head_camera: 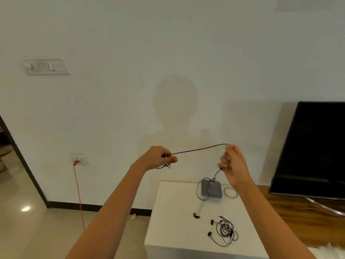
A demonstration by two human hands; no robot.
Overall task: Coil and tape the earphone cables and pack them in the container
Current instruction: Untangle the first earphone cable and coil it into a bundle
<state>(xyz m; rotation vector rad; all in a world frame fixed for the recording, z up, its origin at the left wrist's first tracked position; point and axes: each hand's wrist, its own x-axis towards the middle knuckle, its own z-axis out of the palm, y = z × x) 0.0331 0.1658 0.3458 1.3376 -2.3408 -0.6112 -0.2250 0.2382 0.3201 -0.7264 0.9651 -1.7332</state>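
Fingers of my left hand pinch a black earphone cable. My right hand is curled round it too, and the cable spans between them above the white table. Its tail drops onto the grey container. Just beside that is a ring, probably tape. A second earphone lies tangled nearer me.

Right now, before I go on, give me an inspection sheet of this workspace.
Surface: white table.
Job's things: grey container at the far edge; black earphones loosely tangled nearer; thin ring, maybe tape, beside the container.
Clutter: small dark piece mid-table, unidentifiable.
Grippers: left hand and right hand each pinch the held cable above the table.
Cables: held cable spans both hands, then drops to the container; red cord hangs from a wall socket.
Surroundings: white wall, switch panel, television at right.
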